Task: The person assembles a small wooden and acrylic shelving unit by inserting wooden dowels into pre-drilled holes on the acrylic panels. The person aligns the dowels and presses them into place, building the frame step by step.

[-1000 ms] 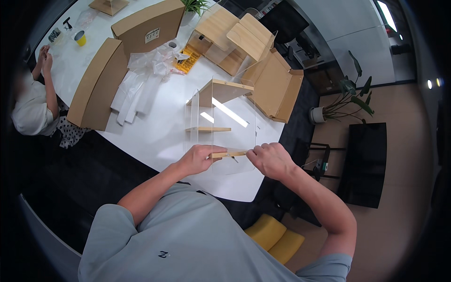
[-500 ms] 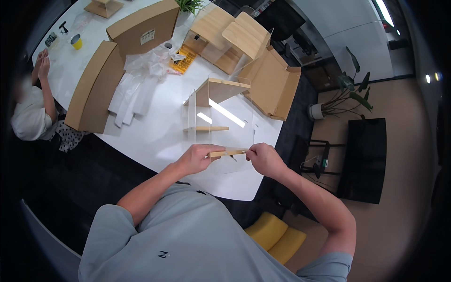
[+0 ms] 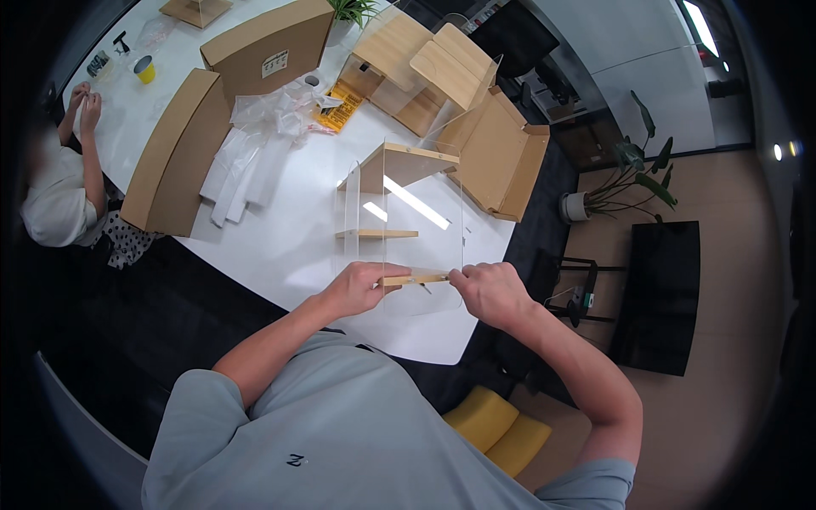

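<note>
Before me on the white table stands a partly built stand of clear acrylic panels [image 3: 425, 204] with light wooden boards between them. My left hand [image 3: 355, 287] is closed around the left end of the nearest wooden board [image 3: 412, 280], its thumb side toward the panel. At that board's right end my right hand [image 3: 495, 293] pinches with thumb and forefinger by the edge of the clear panel; whatever is between those fingertips is hidden. Farther back in the stand are a short wooden shelf [image 3: 382, 234] and a wider wooden board [image 3: 408, 161].
Crumpled plastic wrap [image 3: 272, 119] and an orange bag [image 3: 338, 109] lie behind the stand. Cardboard boxes [image 3: 178, 157] rise at the left; an open carton [image 3: 493, 153] is at the right. A wooden-and-acrylic unit [image 3: 425, 68] stands far back. Another person [image 3: 64, 187] sits at the far left.
My right hand has turned slightly at the wrist and shifted a little outward, still at the board's right end. My left hand keeps its hold. The whole view has shifted slightly.
</note>
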Demonstrator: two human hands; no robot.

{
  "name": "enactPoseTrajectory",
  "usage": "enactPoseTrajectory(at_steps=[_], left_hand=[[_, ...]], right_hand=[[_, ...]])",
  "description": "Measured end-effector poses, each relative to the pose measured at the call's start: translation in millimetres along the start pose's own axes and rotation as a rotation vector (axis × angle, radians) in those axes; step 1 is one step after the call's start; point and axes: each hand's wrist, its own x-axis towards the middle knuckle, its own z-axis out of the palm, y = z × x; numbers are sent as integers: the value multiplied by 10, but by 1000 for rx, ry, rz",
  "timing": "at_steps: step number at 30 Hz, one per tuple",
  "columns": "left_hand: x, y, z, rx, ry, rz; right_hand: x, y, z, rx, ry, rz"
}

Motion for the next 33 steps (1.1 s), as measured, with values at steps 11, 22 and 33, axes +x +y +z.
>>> enactPoseTrajectory(at_steps=[11, 22, 33], left_hand=[[21, 44, -1, -10, 0, -15], [13, 34, -17, 6, -2, 5], [6, 13, -8, 0, -3, -2]], right_hand=[[220, -85, -86, 799, -264, 642], [-10, -55, -132, 145, -64, 108], [41, 16, -67, -144, -37, -77]])
